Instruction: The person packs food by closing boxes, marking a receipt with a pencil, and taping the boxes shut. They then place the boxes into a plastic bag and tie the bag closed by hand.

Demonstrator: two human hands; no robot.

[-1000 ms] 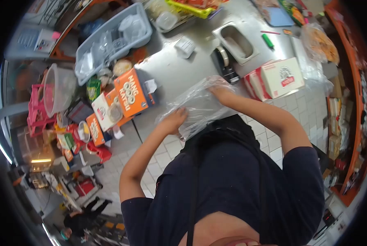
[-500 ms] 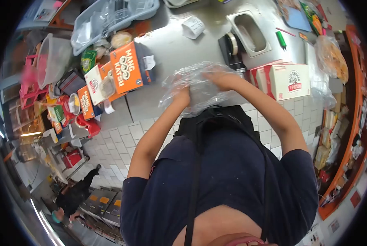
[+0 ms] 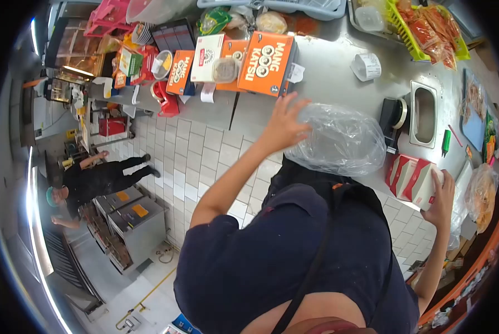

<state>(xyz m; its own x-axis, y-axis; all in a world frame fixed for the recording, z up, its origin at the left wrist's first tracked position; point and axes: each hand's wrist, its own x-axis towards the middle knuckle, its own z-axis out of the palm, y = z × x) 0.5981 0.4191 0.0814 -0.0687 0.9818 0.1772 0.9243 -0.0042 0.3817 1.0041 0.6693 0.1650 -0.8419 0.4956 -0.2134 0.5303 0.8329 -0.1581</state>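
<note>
A clear plastic bag (image 3: 338,139) lies puffed open at the table's near edge, in front of my body. My left hand (image 3: 285,125) hovers at the bag's left side with its fingers spread and nothing in them. Just beyond that hand stands an orange "Mang Katsu" box (image 3: 265,62) with a paper slip on its side. At the right, my right hand (image 3: 440,201) has its fingers and thumb closed around the end of a white and red box (image 3: 422,182). Another red and white box (image 3: 399,171) sits against it, on the left.
A black tape dispenser (image 3: 391,119) and a steel pan (image 3: 424,114) stand behind the boxes. A paper-wrapped cup (image 3: 367,67), a green marker (image 3: 446,142) and a yellow basket (image 3: 422,28) are farther back. Another person (image 3: 102,178) in dark clothes is at the left.
Both hands have come off the plastic bag, which now lies spread on the table. My left hand has opened toward the orange box; my right has moved onto the white and red box. The view has turned.
</note>
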